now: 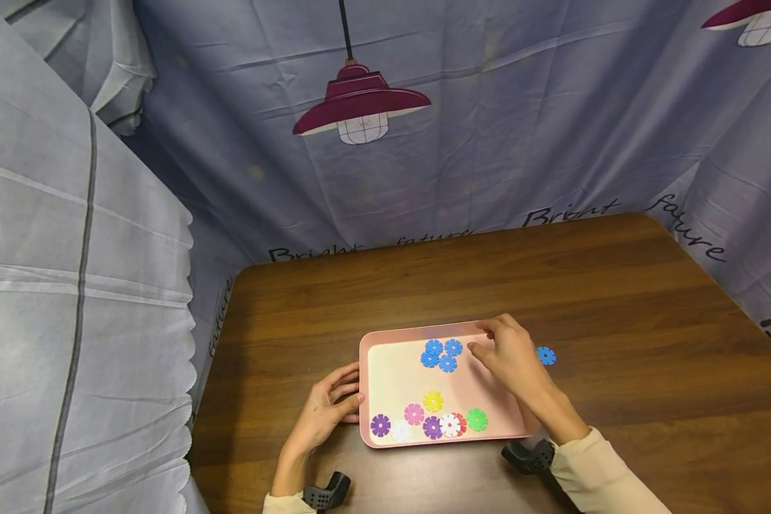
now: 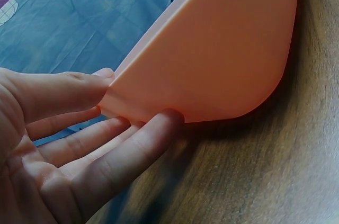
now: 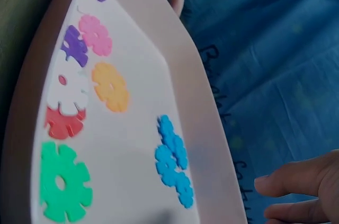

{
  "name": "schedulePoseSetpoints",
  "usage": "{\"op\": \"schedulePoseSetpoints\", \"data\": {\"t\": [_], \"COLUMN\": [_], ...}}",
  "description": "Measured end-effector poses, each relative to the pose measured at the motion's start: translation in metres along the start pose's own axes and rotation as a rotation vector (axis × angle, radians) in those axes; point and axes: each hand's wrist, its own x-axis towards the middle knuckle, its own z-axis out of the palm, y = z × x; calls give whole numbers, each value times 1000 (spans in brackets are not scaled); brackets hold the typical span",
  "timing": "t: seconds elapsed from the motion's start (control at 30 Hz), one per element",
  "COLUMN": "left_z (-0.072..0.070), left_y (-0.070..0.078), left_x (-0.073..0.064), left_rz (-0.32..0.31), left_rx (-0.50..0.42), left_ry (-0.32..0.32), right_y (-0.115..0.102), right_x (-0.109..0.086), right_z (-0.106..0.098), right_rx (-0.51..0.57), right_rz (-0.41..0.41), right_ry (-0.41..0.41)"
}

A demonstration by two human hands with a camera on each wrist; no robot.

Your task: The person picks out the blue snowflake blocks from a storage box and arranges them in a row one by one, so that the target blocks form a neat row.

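A pink tray lies on the table, holding several flower-shaped plastic discs. My left hand grips its left end; in the left wrist view the thumb is at the rim and the fingertips are at the lower edge. Over the tray's right part hovers my right hand, fingers loosely bent around nothing. Left of it, a cluster of blue discs lies near the far wall. Along the near side are a green disc, a red disc, and white, purple, pink and yellow ones.
One more blue disc lies on the wooden table, to the right of the tray beyond my right wrist. A printed curtain hangs behind the table, and another fabric panel hangs at the left.
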Motion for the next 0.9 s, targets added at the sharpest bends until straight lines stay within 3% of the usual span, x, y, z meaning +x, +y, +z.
{"op": "schedulePoseSetpoints", "data": {"t": [0.2, 0.47, 0.9], "left_z": [0, 0, -1], "left_y": [1, -1, -2], "left_x": [0, 0, 1], "left_rz": [2, 5, -4], "left_rx": [-8, -18, -28], "left_ry": [-2, -14, -9], "right_y": [-2, -6, -14], "right_x": [1, 3, 6], "right_z": [13, 27, 45], "right_rx": [9, -27, -21], "right_rz": [-7, -119, -28], "right_ry": [-14, 15, -58]}}
